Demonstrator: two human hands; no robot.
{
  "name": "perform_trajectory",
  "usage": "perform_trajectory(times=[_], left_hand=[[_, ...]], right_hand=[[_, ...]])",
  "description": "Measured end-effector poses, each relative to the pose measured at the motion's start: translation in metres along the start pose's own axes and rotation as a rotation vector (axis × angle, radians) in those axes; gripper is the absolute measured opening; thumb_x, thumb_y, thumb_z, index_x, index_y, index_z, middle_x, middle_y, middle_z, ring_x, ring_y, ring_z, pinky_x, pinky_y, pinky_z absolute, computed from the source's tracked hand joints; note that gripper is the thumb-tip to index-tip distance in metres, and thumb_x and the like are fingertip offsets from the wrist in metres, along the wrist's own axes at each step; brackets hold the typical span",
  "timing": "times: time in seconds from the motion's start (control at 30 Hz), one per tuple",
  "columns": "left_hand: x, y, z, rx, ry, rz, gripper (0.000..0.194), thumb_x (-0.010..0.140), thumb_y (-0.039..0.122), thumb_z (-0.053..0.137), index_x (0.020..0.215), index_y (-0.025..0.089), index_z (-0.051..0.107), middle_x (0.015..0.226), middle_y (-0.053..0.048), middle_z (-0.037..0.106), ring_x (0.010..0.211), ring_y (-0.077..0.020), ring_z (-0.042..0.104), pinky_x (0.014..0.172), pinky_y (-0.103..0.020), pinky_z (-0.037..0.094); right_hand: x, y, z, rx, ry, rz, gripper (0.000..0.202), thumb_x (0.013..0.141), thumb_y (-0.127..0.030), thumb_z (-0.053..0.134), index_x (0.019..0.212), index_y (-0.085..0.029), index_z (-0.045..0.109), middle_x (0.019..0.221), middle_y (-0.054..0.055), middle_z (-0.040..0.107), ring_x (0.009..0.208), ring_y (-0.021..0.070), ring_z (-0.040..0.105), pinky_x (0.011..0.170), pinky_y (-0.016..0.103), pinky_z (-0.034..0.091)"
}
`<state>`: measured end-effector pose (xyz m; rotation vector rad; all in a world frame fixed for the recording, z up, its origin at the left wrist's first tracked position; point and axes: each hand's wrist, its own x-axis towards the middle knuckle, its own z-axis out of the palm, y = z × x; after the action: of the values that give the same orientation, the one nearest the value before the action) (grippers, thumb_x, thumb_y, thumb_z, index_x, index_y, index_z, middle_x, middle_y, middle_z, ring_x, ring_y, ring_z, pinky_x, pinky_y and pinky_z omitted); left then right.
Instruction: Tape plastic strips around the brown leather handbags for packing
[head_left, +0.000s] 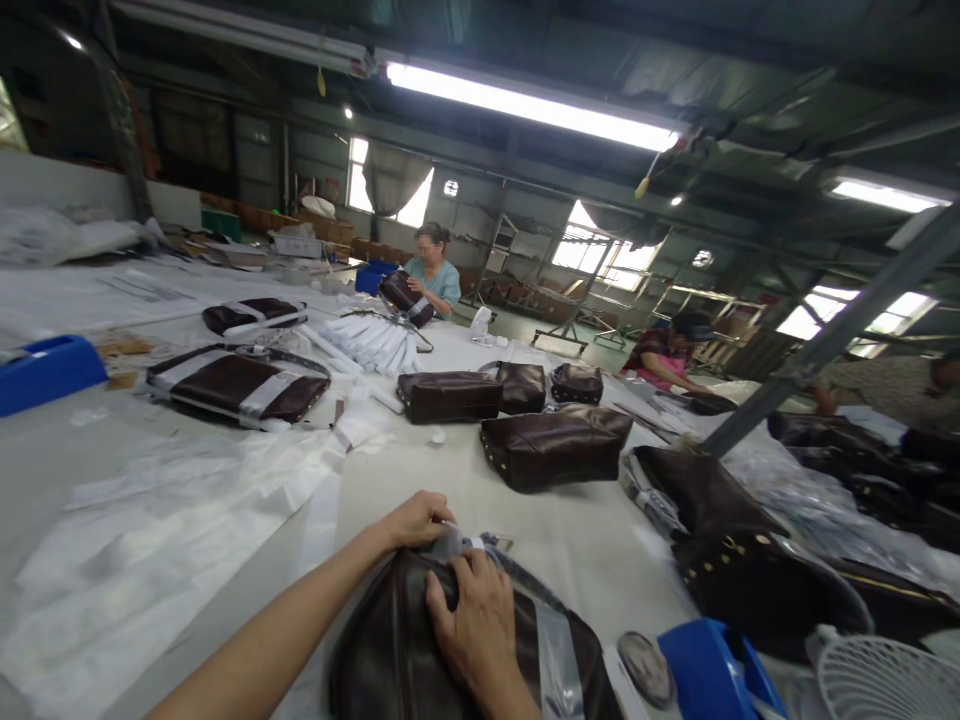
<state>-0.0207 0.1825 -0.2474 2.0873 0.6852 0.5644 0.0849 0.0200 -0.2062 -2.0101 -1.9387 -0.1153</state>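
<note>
A dark brown leather handbag (405, 630) lies at the near edge of the table in front of me, with a translucent wrapping strip (559, 650) across its right part. My left hand (420, 520) is closed at the bag's far edge, pinching a bit of translucent film (448, 543). On top of the bag rests my right hand (480, 610), its fingers bent over the far edge and its thumb set apart on the leather. Both hands are close together. The right fingertips are partly hidden beside a whitish strip.
More brown handbags (559, 445) stand beyond my hands, and wrapped ones (240, 383) lie left. A blue tape dispenser (716, 670), a tape roll (646, 668) and a white basket (889, 680) sit right. A slanted metal post (825, 340) rises there. Co-workers (435, 275) work across the table.
</note>
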Motion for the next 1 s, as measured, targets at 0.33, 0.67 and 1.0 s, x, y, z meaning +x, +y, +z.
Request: perform_trajectory(times=[0.33, 0.67, 1.0], left_hand=[[-0.009, 0.027, 0.001, -0.089, 0.060, -0.155, 0.033, 0.087, 0.029, 0.036, 0.101, 0.016, 0.063, 0.069, -0.001, 0.064, 0.064, -0.0161, 0.061, 0.062, -0.024, 0.044], [0.002, 0.041, 0.011, -0.297, 0.086, -0.215, 0.045, 0.056, 0.026, 0.069, 0.100, 0.016, 0.064, 0.063, 0.004, 0.059, 0.061, -0.0146, 0.054, 0.061, -0.025, 0.041], [-0.010, 0.055, -0.014, -0.700, 0.359, -0.147, 0.072, 0.066, 0.051, 0.071, 0.127, 0.018, 0.048, 0.119, -0.009, 0.058, 0.094, -0.0159, 0.060, 0.076, -0.023, 0.048]], right_hand=[[-0.001, 0.000, 0.001, 0.030, -0.017, 0.024, 0.024, 0.089, -0.041, 0.051, 0.091, -0.022, 0.066, 0.099, 0.009, 0.065, 0.096, 0.0283, 0.057, 0.087, 0.043, 0.037], [-0.005, 0.003, 0.005, 0.084, 0.010, 0.025, 0.026, 0.089, -0.042, 0.050, 0.096, -0.022, 0.065, 0.104, 0.008, 0.066, 0.101, 0.0287, 0.055, 0.091, 0.046, 0.036], [-0.003, 0.003, 0.007, 0.038, 0.019, 0.013, 0.026, 0.088, -0.043, 0.052, 0.088, -0.021, 0.066, 0.097, 0.009, 0.066, 0.093, 0.0271, 0.056, 0.084, 0.042, 0.037]])
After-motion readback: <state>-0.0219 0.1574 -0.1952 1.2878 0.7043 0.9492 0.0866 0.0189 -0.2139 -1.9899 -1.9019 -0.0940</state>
